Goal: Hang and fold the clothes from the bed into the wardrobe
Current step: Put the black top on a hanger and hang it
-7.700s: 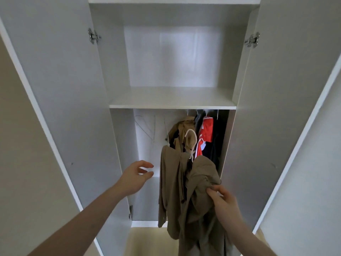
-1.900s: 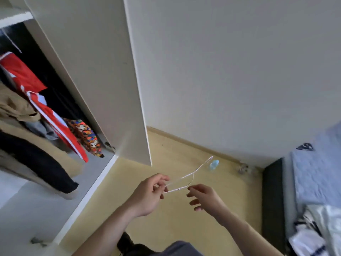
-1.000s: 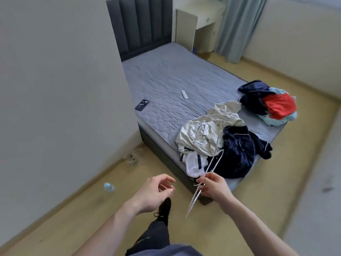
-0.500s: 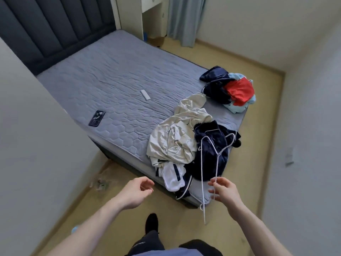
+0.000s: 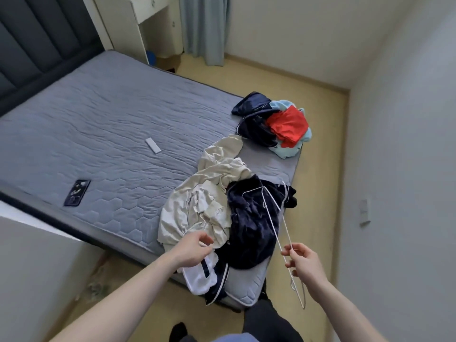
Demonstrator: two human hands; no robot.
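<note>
My right hand [image 5: 304, 264] pinches a thin white wire hanger [image 5: 276, 211] that sticks out over the bed's near corner. My left hand [image 5: 191, 248] hovers with fingers apart just above a crumpled cream garment [image 5: 207, 201]; it holds nothing. A dark navy garment [image 5: 251, 223] lies right of the cream one. A white piece with navy stripes [image 5: 199, 280] hangs off the mattress edge. A second pile with navy, red [image 5: 287, 125] and light blue clothes sits at the far corner of the grey mattress [image 5: 111, 124]. The wardrobe is out of view.
A dark phone [image 5: 77, 192] and a small white remote [image 5: 153, 145] lie on the mattress. A padded dark headboard [image 5: 37, 45] stands at the left, a pale desk [image 5: 138, 18] and a curtain [image 5: 202, 25] behind. A white wall [image 5: 407, 169] closes the right; yellow floor runs between.
I turned from the wardrobe to the bed. The hanger passed from my left hand to my right. My left hand has moved forward over the cream garment.
</note>
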